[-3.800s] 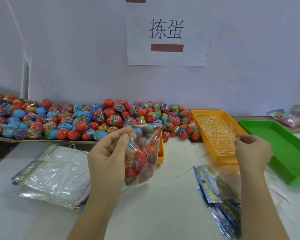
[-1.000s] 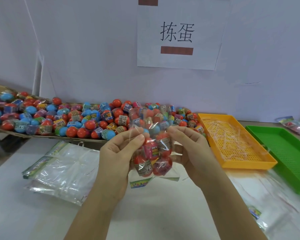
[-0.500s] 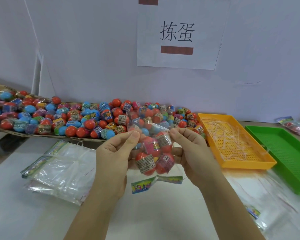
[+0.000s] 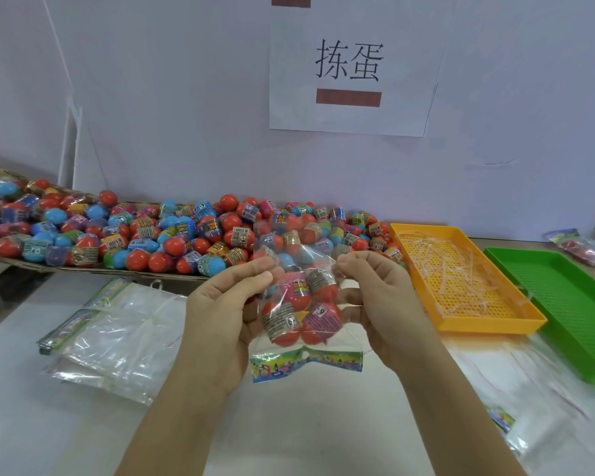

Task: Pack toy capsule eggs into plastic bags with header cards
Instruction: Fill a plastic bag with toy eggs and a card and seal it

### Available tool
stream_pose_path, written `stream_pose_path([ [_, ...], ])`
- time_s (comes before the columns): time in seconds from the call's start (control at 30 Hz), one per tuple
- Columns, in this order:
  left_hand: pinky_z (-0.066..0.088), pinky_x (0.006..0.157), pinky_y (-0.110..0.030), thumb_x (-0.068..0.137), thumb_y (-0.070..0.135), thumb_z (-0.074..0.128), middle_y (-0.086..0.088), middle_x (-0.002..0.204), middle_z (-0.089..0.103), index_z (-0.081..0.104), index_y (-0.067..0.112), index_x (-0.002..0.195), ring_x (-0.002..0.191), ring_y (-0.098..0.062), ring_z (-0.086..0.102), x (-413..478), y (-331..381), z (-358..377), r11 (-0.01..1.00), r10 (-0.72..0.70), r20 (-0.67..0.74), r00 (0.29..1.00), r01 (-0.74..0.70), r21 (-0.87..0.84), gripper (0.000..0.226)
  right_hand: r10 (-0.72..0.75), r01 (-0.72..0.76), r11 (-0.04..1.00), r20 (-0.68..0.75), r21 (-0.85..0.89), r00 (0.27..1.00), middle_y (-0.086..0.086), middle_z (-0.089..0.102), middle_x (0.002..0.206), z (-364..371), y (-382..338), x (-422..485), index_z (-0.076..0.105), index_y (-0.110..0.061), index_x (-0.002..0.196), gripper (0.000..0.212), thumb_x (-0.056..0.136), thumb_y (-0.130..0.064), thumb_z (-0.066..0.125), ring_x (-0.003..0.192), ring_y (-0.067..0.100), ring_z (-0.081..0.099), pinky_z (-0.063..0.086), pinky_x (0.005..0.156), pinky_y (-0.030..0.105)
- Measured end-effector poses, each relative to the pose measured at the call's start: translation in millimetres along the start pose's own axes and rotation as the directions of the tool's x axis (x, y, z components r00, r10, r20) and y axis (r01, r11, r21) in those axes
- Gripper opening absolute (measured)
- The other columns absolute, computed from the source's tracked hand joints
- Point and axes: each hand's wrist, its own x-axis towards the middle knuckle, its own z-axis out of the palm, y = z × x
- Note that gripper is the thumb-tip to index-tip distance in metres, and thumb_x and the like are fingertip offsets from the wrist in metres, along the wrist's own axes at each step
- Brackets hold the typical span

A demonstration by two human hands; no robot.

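Observation:
A clear plastic bag (image 4: 299, 309) with several red and pink capsule eggs inside hangs upside down between both hands above the white table. Its colourful header card (image 4: 306, 364) dangles at the bottom. My left hand (image 4: 225, 314) pinches the bag's open top edge on the left, and my right hand (image 4: 380, 297) pinches it on the right. Behind them a long heap of loose capsule eggs (image 4: 158, 235), red, blue and pink, lies on a cardboard sheet against the wall.
A stack of empty bags (image 4: 117, 338) lies at the left. An orange tray (image 4: 468, 324) holding thin clear strips stands to the right, with a green tray (image 4: 564, 304) beside it. More empty bags (image 4: 529, 407) lie at the front right. Packed bags (image 4: 584, 245) rest far right.
My right hand came over from the orange tray and took hold of the bag's top edge. Both hands have since spread the top apart, and the bag hangs a little lower.

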Motion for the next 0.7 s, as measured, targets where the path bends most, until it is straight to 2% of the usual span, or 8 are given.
stream_pose_path([
  [0.2,0.052,0.044,-0.022,0.084,-0.006,0.057,-0.006,0.077,0.076,0.078,0.015,0.069,0.058,-0.012,0.070,0,1,0,0.996,-0.050,0.045,0.998,0.053,-0.073,0.033,-0.057,0.050,0.992,0.055,0.120,0.997,0.000,0.063,0.061,-4,-1,0,0.065,-0.009,0.077,0.011,0.086,-0.003,0.063,0.042,0.005,0.048,0.042,0.038,0.015],
  [0.27,0.053,0.045,-0.022,0.079,-0.004,0.059,-0.006,0.078,0.076,0.077,0.016,0.067,0.059,-0.012,0.071,0,2,1,0.994,-0.044,0.061,0.997,0.050,-0.095,0.030,-0.049,0.034,0.983,0.079,0.181,0.996,0.002,0.064,0.062,-6,-2,-1,0.068,-0.008,0.077,0.004,0.074,-0.007,0.070,0.041,0.006,0.048,0.042,0.037,0.014],
  [0.33,0.053,0.045,-0.020,0.070,0.003,0.063,-0.005,0.077,0.076,0.078,0.017,0.066,0.057,-0.011,0.070,-2,2,2,0.994,-0.019,0.077,0.997,0.027,-0.102,0.020,-0.030,0.008,0.977,0.102,0.214,0.994,0.004,0.065,0.064,-8,-4,-1,0.070,-0.009,0.076,0.019,0.060,-0.018,0.075,0.041,0.007,0.049,0.044,0.038,0.016],
  [0.4,0.052,0.045,-0.021,0.066,0.011,0.065,-0.005,0.077,0.076,0.077,0.018,0.066,0.055,-0.013,0.069,-3,3,3,0.995,0.004,0.092,0.996,0.005,-0.100,0.014,-0.013,-0.012,0.984,0.138,0.178,0.990,0.007,0.066,0.070,-9,-5,-1,0.074,-0.010,0.077,0.030,0.052,-0.026,0.077,0.045,0.011,0.053,0.049,0.041,0.019],
  [0.47,0.052,0.043,-0.022,0.066,0.014,0.066,-0.005,0.075,0.075,0.077,0.018,0.066,0.053,-0.015,0.069,-4,3,3,0.994,0.016,0.093,0.996,-0.007,-0.105,0.012,-0.005,-0.017,0.992,0.174,0.121,0.985,0.011,0.068,0.076,-11,-6,-1,0.076,-0.012,0.075,0.031,0.050,-0.030,0.078,0.049,0.014,0.058,0.052,0.044,0.021],
  [0.57,0.053,0.043,-0.025,0.066,0.016,0.067,-0.004,0.075,0.075,0.078,0.021,0.068,0.053,-0.015,0.069,-5,3,1,0.998,0.036,0.089,0.995,-0.031,-0.054,0.011,-0.025,0.017,0.999,0.182,0.049,0.983,0.010,0.071,0.077,-15,-7,-1,0.077,-0.017,0.073,0.024,0.053,-0.030,0.077,0.055,0.018,0.064,0.056,0.049,0.024],
  [0.7,0.059,0.049,-0.032,0.065,0.019,0.068,-0.004,0.081,0.077,0.079,0.025,0.072,0.063,-0.017,0.072,-4,5,-2,0.995,0.090,0.089,0.992,-0.094,0.045,0.014,-0.068,0.069,0.998,0.166,-0.003,0.984,0.004,0.073,0.073,-20,-9,-1,0.078,-0.022,0.073,0.020,0.055,-0.031,0.075,0.054,0.017,0.068,0.056,0.051,0.024],
])
